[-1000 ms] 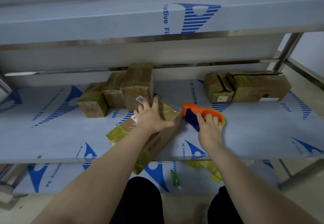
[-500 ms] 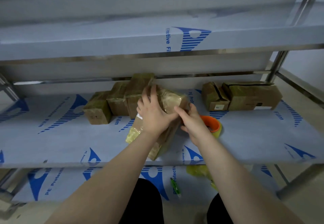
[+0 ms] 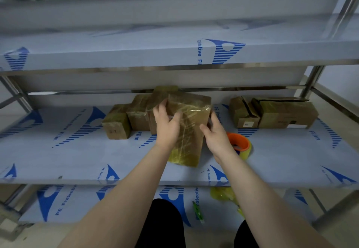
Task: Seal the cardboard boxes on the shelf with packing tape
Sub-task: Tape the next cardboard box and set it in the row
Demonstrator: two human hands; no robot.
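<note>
A rectangular cardboard box (image 3: 187, 129), glossy with wrinkled clear tape, is standing tilted on the film-covered metal shelf (image 3: 68, 156), its long axis running away from the person. The left hand (image 3: 167, 125) and right hand (image 3: 216, 135) are gripping its two sides, fingers loosely curled. An orange tape roll (image 3: 240, 143) is lying just right.

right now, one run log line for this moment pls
stage: handling taped cardboard box | left hand: on box | right hand: on box side | tape dispenser: set down on shelf | two boxes at right: untaped
</note>
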